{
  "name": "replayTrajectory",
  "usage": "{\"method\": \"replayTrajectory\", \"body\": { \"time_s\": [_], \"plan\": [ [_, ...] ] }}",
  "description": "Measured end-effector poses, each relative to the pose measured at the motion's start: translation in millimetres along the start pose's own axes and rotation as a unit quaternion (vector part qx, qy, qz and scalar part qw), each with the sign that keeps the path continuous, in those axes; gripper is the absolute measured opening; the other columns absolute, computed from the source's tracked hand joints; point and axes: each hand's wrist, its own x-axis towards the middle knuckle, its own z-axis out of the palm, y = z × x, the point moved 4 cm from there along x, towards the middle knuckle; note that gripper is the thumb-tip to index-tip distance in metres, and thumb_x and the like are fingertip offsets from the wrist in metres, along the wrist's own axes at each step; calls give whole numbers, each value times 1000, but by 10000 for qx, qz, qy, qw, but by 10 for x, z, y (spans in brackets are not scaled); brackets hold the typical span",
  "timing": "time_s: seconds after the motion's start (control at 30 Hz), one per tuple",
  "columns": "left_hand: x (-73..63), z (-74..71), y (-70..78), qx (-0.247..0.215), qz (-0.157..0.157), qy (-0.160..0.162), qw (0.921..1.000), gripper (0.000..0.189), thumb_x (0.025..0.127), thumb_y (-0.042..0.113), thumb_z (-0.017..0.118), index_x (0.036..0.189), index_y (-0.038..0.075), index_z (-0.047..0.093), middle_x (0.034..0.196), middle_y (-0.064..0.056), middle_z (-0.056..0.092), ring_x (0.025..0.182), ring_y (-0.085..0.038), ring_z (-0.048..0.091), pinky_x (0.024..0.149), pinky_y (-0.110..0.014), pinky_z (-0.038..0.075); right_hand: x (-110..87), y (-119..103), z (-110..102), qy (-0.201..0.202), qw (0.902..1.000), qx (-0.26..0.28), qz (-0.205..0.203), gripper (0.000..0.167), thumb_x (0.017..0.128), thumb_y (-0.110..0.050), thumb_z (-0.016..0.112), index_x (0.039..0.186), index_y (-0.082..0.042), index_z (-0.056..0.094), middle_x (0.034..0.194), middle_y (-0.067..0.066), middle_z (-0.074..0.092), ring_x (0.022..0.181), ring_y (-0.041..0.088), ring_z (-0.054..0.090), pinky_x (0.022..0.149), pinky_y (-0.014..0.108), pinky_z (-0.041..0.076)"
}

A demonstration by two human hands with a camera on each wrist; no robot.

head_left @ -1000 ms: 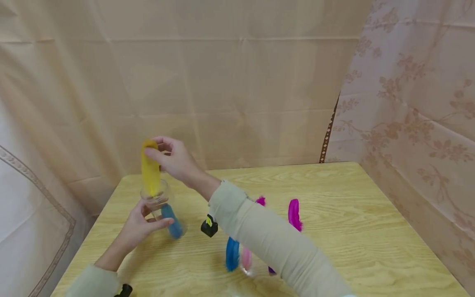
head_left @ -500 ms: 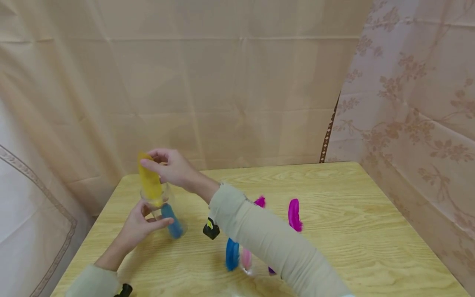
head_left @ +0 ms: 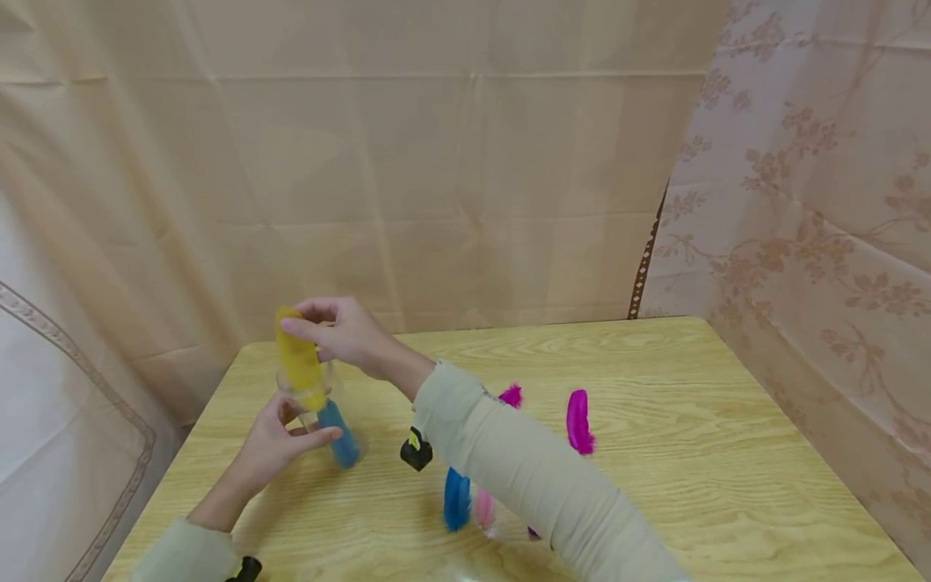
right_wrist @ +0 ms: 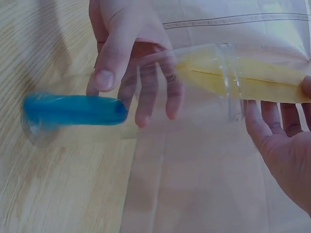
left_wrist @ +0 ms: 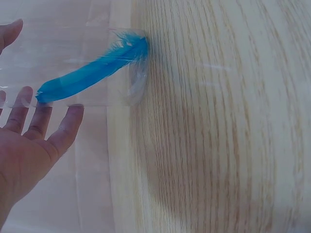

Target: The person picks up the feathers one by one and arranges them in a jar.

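Observation:
A clear, wide-mouthed jar (right_wrist: 235, 82) stands toward the left of the table, a blue feather (right_wrist: 73, 110) inside near its bottom. My left hand (head_left: 271, 447) grips the jar's side, thumb at the near face and fingers behind the clear wall. Above the mouth, my right hand (head_left: 351, 333) pinches a yellow feather (head_left: 296, 356) by its upper end. The yellow feather's lower part lies within the jar's neck, as the right wrist view shows. From the left wrist view, the blue feather (left_wrist: 92, 73) leans inside the jar.
On the wood-grain table (head_left: 691, 501) lie a blue feather (head_left: 457, 499), a pale pink feather (head_left: 484, 508) and a magenta feather (head_left: 579, 422). My right sleeve (head_left: 538, 469) partly covers another magenta piece (head_left: 512, 396) and a purple one (head_left: 534, 533). A beige curtain (head_left: 473, 162) hangs behind.
My right hand has come down, lowering the yellow feather from the rim into the jar's neck. The left hand and jar stay in place.

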Motion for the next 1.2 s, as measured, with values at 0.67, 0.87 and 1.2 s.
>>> {"method": "replayTrajectory", "body": {
  "time_s": [0.67,0.87,1.2],
  "plan": [
    [19,1,-20,92,78,5,9999,74,89,6,79,150,15,39,143,-19,47,120,-18,53,90,-27,55,-2,84,-35,90,9999,58,-85,27,100,-24,68,121,-8,70,97,-2,68,89,9,64,74,29,57],
    [18,-2,-25,141,38,45,9999,77,88,7,80,152,15,37,141,-16,49,118,-18,54,90,-28,55,-9,99,-35,101,9998,102,-120,25,100,-23,68,120,-9,70,98,-3,68,88,10,64,74,29,58],
    [10,9,4,137,3,33,9999,72,89,7,79,148,13,39,139,-21,49,117,-19,54,89,-29,56,-13,95,-45,58,9999,78,-128,29,98,-21,70,125,-10,69,101,-6,69,91,9,65,75,28,57]
  ]
}}
